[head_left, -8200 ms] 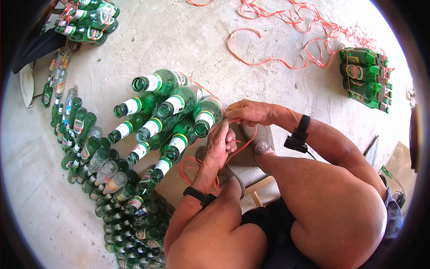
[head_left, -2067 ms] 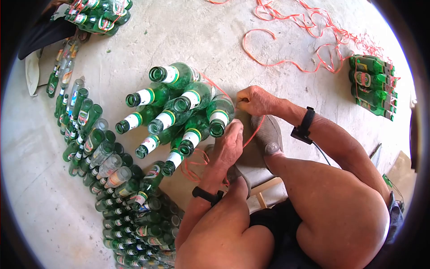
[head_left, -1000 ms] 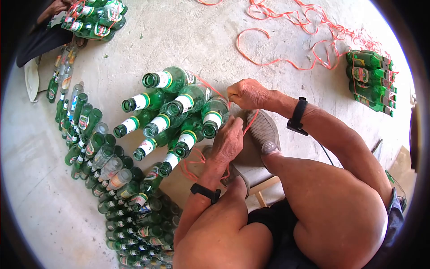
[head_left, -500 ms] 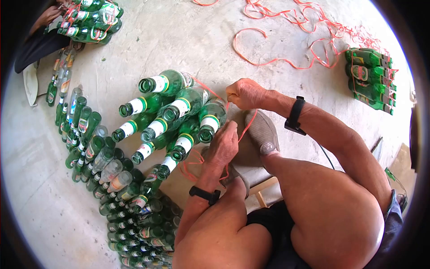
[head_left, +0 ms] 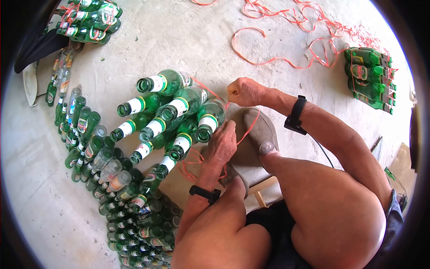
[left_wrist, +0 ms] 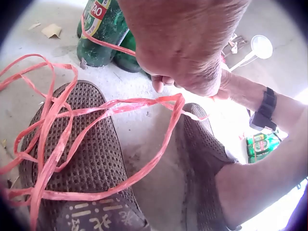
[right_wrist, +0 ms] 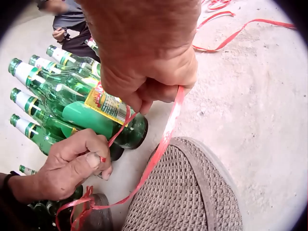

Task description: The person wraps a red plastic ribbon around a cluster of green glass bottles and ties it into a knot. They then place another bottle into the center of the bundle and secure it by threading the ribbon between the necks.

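Note:
A stack of green glass bottles [head_left: 172,112] lies on the concrete with an orange plastic string [head_left: 247,130] wound round it. My right hand [head_left: 242,92] grips the string [right_wrist: 168,130] in a fist at the far corner of the stack's bottle bases [right_wrist: 110,115]. My left hand [head_left: 222,142] pinches the same string [left_wrist: 144,103] between thumb and fingers [right_wrist: 91,161] at the near side of the bases. The string runs down over my two grey shoes [head_left: 261,132] and loops in a loose tangle [left_wrist: 43,139] on the left shoe.
Several loose green bottles [head_left: 96,157] lie in rows to the left and at the bottom. A tied bundle [head_left: 367,78] sits at the far right, another [head_left: 87,20] at the top left beside a second person. Loose orange string [head_left: 291,40] sprawls across the concrete beyond.
Over the last second both hands kept their grip on the string. The left hand shifted slightly up along the bottle bases and the string drew tighter.

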The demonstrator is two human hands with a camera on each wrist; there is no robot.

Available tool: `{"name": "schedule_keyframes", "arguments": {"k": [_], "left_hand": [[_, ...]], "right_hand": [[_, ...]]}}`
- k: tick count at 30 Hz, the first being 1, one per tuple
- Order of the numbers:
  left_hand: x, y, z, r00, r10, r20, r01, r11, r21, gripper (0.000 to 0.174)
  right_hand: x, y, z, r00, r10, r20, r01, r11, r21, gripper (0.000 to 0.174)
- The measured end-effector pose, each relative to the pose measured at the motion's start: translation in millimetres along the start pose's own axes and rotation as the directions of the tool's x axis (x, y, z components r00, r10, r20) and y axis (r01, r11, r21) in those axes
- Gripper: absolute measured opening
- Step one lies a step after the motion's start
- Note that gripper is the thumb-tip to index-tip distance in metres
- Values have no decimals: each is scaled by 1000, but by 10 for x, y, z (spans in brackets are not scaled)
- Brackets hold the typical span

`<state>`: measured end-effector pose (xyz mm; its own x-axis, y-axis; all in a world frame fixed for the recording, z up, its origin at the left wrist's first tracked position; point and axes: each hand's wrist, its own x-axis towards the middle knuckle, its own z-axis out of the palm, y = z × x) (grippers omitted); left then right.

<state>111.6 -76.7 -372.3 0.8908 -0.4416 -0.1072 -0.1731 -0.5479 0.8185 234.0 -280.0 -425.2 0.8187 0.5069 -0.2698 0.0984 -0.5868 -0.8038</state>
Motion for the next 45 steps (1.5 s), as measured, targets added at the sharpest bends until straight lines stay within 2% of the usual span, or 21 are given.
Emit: {"name": "schedule_keyframes", "arguments": {"k": [4,10,13,22,31,34,35,41,45], "left_hand": [[-8,-11,-3,1000,9,-1,-9,1000,9,7],[-44,-28,-6,1000,1,-4,-1,1000,25,7],[-41,-36,-27,1000,-3,7,2,999,45,7],[-72,-15,-52,1000,-3,20,1,998,67,7],[-110,-88,-86,999,24,34,-27,996,82,9],[-133,-79,-79,999,2,40,-6,995,104,9],[-145,-82,-79,999,-3,42,-1,995,101,9],[-178,-67,-82,999,-12,38,8,994,106,7],[-172,-65,-68,1000,-11,25,9,995,99,7]], "right_hand": [[-80,-109,-138,996,37,86,-43,996,73,29],[-116,-159,-66,998,-8,65,15,993,-115,37],[-93,-157,-72,994,-101,31,104,989,-102,40],[-32,-184,-111,987,-145,64,152,981,-118,40],[-12,-187,-112,993,-103,62,109,989,-98,38],[-33,-194,-128,982,-180,65,185,980,-80,38],[-42,-198,-126,990,-120,80,124,991,-42,37],[-28,-233,-141,991,-82,103,87,995,-42,40],[-5,-203,-144,988,-107,109,114,992,-54,39]]}}
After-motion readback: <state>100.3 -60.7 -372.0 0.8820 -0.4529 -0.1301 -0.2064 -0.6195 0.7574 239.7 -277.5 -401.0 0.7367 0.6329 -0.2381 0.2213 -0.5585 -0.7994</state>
